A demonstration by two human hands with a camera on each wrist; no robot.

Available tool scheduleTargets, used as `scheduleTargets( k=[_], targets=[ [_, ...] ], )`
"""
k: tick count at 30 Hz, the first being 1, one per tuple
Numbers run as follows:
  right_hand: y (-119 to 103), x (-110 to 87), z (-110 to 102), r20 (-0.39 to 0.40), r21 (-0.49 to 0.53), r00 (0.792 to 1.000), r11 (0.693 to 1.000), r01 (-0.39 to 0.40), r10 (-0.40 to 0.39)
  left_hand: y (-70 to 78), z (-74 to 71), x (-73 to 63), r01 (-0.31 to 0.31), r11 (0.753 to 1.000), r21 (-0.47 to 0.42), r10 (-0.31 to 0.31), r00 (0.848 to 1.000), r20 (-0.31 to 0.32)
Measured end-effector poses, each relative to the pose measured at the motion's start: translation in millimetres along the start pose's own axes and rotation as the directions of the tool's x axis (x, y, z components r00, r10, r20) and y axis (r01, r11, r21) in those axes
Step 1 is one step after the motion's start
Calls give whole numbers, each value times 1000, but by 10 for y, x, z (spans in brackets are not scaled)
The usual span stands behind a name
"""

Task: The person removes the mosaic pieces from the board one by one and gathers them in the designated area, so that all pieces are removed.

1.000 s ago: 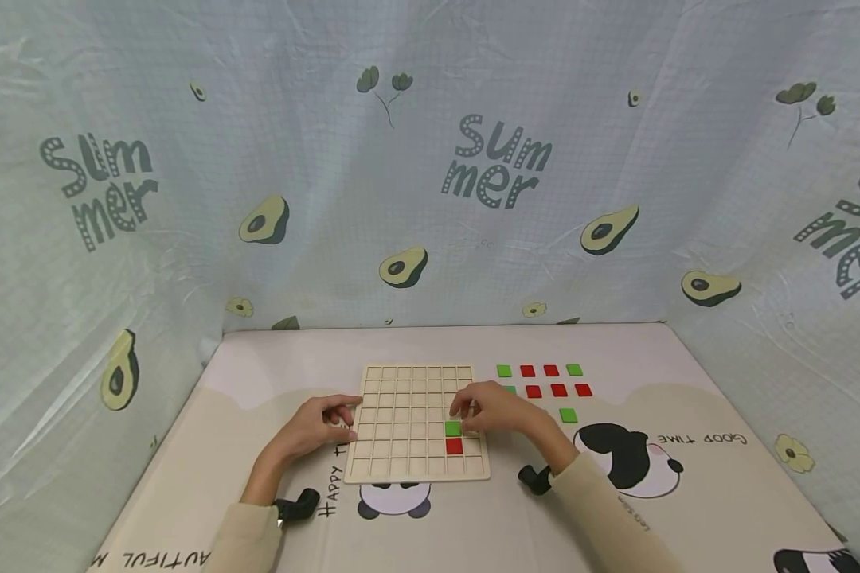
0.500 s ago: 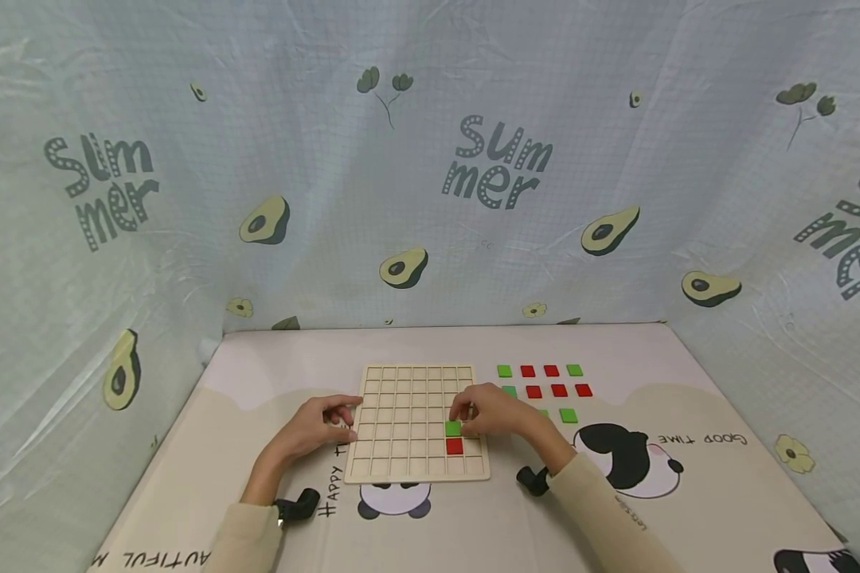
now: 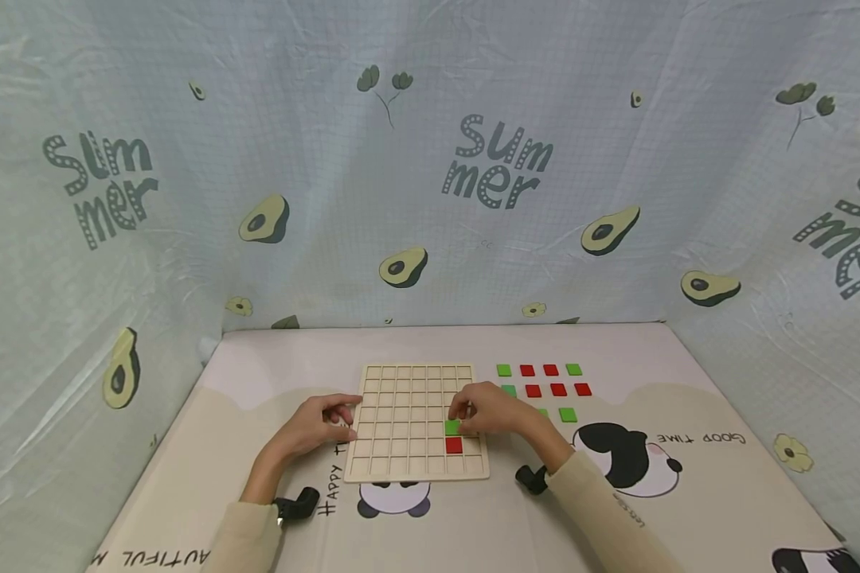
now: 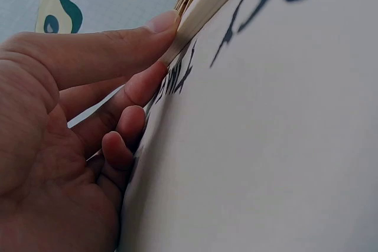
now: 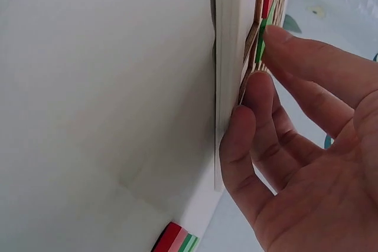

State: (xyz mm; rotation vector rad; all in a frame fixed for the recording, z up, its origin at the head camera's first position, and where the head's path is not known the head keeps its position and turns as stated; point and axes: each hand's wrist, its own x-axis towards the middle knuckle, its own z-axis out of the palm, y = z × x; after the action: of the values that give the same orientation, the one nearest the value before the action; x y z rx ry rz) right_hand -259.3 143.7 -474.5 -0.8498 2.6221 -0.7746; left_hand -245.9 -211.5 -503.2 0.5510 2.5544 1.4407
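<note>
A pale wooden grid board [image 3: 401, 414] lies on the table between both hands. My left hand [image 3: 314, 422] touches its left edge, thumb and forefinger spread apart along the side. In the left wrist view the thumb [image 4: 130, 48] presses on the board's rim, and the other fingers bend beneath. My right hand [image 3: 496, 410] pinches a green square tile [image 3: 452, 428] at a cell near the board's right side. This tile [image 5: 263, 42] looks slightly tilted in the right wrist view. Next to it, on the near side, a red square tile [image 3: 455, 446] sits in a cell.
Several loose red and green tiles lie right of the board, among them a red tile [image 3: 583, 390] and a green tile [image 3: 568, 415]. My right hand partly covers some. A patterned cloth [image 3: 530, 525] covers the table; printed curtains [image 3: 430, 199] hang behind and at both sides.
Almost nothing differs. My right fingers shift very slightly at the green tile, and another loose green tile now shows beside the right wrist. My left hand stays at the board's edge.
</note>
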Motion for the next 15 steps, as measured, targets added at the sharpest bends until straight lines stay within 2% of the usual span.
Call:
scheduleTargets(
  k=[15],
  targets=[
    [-45, 43, 24, 8, -10, 1000, 1000, -7, 7, -10, 1, 6, 6, 1000, 3, -6, 1000, -1]
  ],
)
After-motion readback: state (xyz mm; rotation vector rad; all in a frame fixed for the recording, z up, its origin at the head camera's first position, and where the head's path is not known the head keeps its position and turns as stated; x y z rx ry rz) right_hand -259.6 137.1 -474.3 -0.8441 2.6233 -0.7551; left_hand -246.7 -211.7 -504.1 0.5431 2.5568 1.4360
